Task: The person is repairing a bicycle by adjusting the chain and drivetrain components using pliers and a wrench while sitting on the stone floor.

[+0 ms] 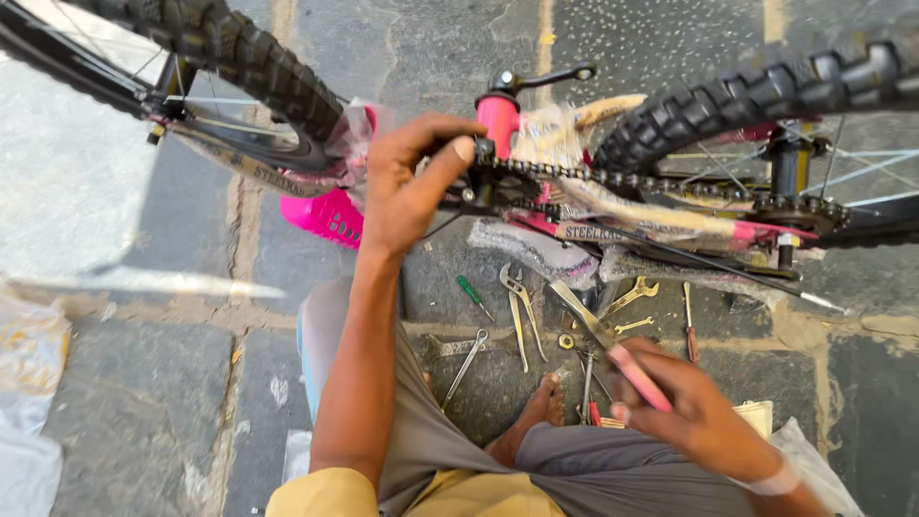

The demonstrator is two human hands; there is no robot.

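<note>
A small pink bicycle [498, 120] lies upside down across the stone floor, its chain [613, 180] running from the chainring toward the rear wheel [747, 96]. My left hand [407, 182] grips the chainring end of the chain, thumb pressed on the links. My right hand [684, 407] is lower right and holds a pink-handled wrench [598, 335] pointing up toward the bike. A black crank arm [541, 77] sticks up above the chainring.
Several tools lie on the floor below the bike: pliers [522, 311], a green screwdriver [472, 295], spanners [632, 297], a long wrench [466, 364]. The front wheel [239, 57] is upper left. My bare foot [541, 407] rests near the tools. Plastic wrapping [29, 364] lies at left.
</note>
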